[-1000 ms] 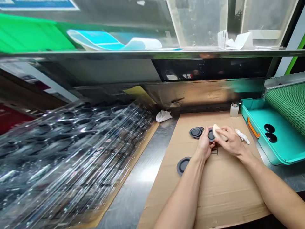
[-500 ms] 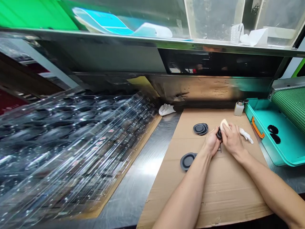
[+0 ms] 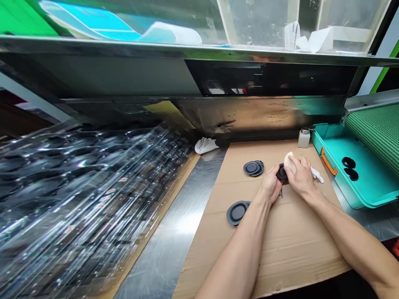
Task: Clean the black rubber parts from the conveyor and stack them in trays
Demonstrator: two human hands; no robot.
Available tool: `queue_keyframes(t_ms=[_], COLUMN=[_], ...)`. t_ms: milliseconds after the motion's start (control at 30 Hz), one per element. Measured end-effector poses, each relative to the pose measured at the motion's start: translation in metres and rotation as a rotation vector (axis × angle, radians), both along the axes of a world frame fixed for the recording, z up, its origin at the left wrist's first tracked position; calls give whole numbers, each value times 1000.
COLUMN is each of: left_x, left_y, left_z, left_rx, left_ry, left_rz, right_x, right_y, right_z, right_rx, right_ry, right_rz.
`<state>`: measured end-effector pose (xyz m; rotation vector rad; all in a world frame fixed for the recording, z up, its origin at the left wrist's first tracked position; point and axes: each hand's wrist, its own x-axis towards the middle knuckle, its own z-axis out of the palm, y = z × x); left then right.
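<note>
My left hand (image 3: 270,185) is closed on the edge of a small black round part (image 3: 282,172), held above the cardboard sheet (image 3: 296,241). In my right hand (image 3: 301,176) is a folded cream-white cloth (image 3: 289,161), pinched against or right beside the black part. Fingers hide much of both. To the left of my hands lies a small pile of dark grey round parts (image 3: 253,167). Nearer to me, another dark grey round part (image 3: 237,212) rests by my left forearm. A crumpled white cloth (image 3: 317,174) lies just beyond my right hand.
Clear plastic trays (image 3: 93,199) with dark round parts are stacked at left. A teal bin (image 3: 361,166) with two black discs stands at right, below a green conveyor belt (image 3: 377,128). A small bottle (image 3: 304,138) and a white glove-like cloth (image 3: 205,145) sit at the back.
The whole view has shifted, so things appear further left. The black part shows more openly between my hands, and the cloth is a little lifted from its face. Both grips are kept.
</note>
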<state>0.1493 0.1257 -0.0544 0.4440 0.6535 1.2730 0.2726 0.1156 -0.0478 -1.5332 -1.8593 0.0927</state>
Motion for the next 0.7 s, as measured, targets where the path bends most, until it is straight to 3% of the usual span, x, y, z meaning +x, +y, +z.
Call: queue_keyframes(t_ms=[133, 300, 433, 700], left_x=[1, 6, 12, 16], left_y=[-1, -3, -5, -6], left_z=[5, 5, 1, 1], left_rx=[-48, -100, -102, -137], left_ry=[-52, -140, -116, -66], left_rz=[-21, -34, 11, 8], right_x=[14, 1, -11, -9], right_y=[0, -13, -11, -11], right_z=[6, 16, 18, 23], right_rx=[-100, -180, -202, -288], right_ry=[171, 3, -123, -268], right_rz=[1, 162, 4, -41])
